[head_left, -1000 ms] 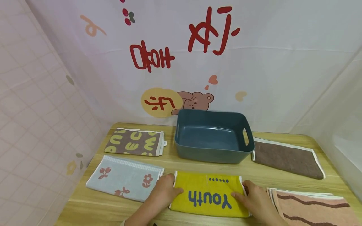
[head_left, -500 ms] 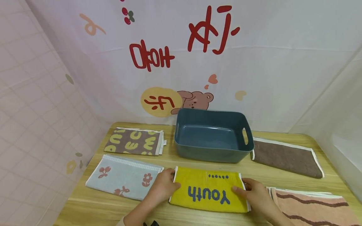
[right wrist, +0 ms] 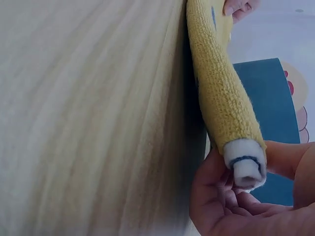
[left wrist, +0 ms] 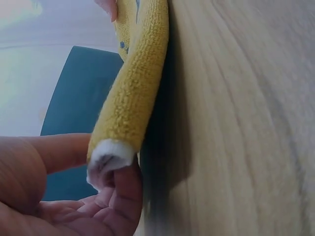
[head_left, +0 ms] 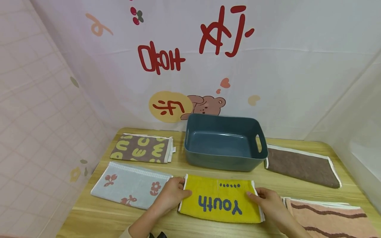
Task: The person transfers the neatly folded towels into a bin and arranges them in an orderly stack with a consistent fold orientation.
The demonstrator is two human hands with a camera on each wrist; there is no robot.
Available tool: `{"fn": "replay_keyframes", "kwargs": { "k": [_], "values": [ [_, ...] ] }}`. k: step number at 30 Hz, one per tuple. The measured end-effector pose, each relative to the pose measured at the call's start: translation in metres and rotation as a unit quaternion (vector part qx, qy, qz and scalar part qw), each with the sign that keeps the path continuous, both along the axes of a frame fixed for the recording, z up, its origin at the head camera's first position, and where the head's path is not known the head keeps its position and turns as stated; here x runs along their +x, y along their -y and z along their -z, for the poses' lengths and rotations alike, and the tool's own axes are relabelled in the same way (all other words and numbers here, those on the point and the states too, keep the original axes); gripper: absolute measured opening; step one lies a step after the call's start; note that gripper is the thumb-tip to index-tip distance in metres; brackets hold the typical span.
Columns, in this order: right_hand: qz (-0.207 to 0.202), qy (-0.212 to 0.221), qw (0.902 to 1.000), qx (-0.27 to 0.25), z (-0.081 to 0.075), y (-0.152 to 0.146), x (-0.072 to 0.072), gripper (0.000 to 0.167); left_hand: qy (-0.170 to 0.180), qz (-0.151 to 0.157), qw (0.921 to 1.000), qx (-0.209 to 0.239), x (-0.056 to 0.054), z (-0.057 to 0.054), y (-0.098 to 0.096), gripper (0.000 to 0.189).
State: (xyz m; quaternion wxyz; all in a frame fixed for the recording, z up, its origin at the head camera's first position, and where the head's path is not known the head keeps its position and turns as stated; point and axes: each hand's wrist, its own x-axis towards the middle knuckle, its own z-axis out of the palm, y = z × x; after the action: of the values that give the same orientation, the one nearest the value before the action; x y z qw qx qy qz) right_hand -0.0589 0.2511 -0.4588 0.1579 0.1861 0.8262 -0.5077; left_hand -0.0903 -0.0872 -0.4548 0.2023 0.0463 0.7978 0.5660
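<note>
A folded yellow towel with blue "Youth" lettering, upside down in the head view, is held between both hands in front of the bin. My left hand grips its left end, thumb on top and fingers curled underneath. At the opposite end my right hand pinches the towel the same way. Both wrist views show the towel raised off the wooden table, a shadow gap beneath it. White edging shows the rolled layers at the right end.
A dark teal bin stands behind the towel. Folded towels lie around: brown with yellow letters, pale blue with cherries, plain brown, and peach striped. A printed white curtain hangs behind the table.
Both hands have lifted the yellow towel slightly, and it has shifted a little toward the bin. The other towels and the bin have stayed put.
</note>
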Motion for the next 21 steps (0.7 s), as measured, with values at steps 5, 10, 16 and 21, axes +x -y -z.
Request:
{"fn": "replay_keyframes", "kwargs": {
  "k": [5, 10, 16, 21],
  "values": [
    [-0.012, -0.009, 0.9999, 0.001, -0.004, -0.003, 0.001, 0.038, 0.015, -0.016, 0.9995, 0.022, 0.0, -0.006, 0.0, 0.036],
    [-0.02, -0.015, 0.9996, -0.011, -0.013, -0.006, 0.0, 0.04, 0.015, -0.025, 0.999, 0.033, 0.001, -0.018, 0.001, 0.039],
    [-0.039, -0.021, 0.9989, -0.014, -0.029, -0.01, -0.001, 0.044, 0.0, -0.027, 0.9996, -0.006, 0.0, -0.036, 0.006, 0.041],
    [-0.053, -0.025, 0.9982, -0.015, -0.043, -0.011, -0.003, 0.045, -0.002, -0.039, 0.999, -0.021, 0.003, -0.051, 0.011, 0.049]
  ]
}}
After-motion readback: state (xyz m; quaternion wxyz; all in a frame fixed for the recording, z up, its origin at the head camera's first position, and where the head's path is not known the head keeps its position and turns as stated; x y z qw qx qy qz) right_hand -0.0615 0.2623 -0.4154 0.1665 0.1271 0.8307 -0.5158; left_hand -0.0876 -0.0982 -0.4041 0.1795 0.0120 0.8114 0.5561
